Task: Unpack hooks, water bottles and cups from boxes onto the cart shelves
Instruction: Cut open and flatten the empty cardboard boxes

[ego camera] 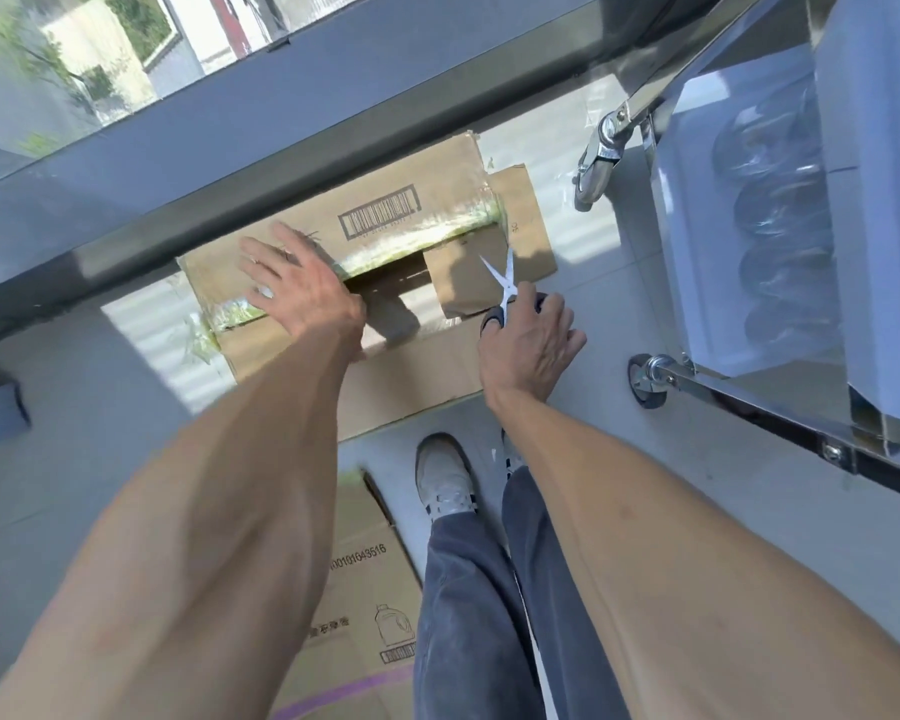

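Nearest box: one flattened-looking cardboard box (357, 589) at the bottom of the view, printed with a number, a bottle outline and a small barcode; partly hidden by the left forearm and the trouser legs.
Legs and shoes: two grey trouser legs; one pale shoe (445, 483) in full view, a second only a sliver beside the right forearm.
Floor: pale tiles (697, 511), lit in stripes to the left of the open box.
Left hand (294, 283): flat, fingers spread and straight, pressing the far-left flap of the open box; grips nothing.
Right hand (531, 343): curled round the dark handles of one pair of scissors (505, 283); blades apart and pointing away, over the box's right flap.
Hands together: two, well apart, one at each side of the box opening.
Open box (385, 220): one cardboard box on the floor just beyond the feet, against the dark window frame; four flaps seen, the far one bearing one large barcode, torn clear tape along its edge.
Box contents: dark gap between the flaps; cannot tell what lies inside.
Cart (749, 402): one steel cart to the right, near the box but apart from it; two castors (596, 166) in view, one near and one far.
Cart load: one row of clear plastic items (780, 231) wrapped in film on the lower shelf, about five rounded shapes; bottles or cups cannot be told.
Farthest: window glass (74, 59) with blurred greenery outside.
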The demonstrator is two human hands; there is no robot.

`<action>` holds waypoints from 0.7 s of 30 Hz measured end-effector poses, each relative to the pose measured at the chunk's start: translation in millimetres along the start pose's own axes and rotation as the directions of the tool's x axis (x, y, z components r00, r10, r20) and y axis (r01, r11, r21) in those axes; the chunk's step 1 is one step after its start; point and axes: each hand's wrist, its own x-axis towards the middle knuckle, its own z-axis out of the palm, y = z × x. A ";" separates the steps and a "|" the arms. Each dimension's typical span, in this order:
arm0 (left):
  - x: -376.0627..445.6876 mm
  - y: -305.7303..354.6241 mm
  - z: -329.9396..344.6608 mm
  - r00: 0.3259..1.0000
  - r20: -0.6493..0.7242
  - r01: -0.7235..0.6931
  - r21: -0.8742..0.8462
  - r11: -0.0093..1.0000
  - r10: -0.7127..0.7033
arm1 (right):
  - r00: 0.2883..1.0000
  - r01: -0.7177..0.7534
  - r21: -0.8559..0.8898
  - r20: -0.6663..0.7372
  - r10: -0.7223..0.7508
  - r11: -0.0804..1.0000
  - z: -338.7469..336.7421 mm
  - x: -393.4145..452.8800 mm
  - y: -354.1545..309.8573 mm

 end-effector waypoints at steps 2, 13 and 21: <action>10.3 -14.1 8.5 0.989 0.118 0.094 -0.003 0.996 -0.093 | 0.998 0.045 0.026 -0.034 -0.044 0.999 -0.9 -15.6 -1.3; -59.2 -38.6 21.7 0.996 0.060 0.073 -0.063 0.995 -0.069 | 0.963 0.256 -0.051 0.097 -0.250 0.965 11.5 -69.1 4.5; -104.6 -141.0 61.2 0.766 0.489 0.596 -0.297 0.746 -0.417 | 0.947 0.258 0.011 0.197 -0.255 0.966 26.7 -101.2 -20.0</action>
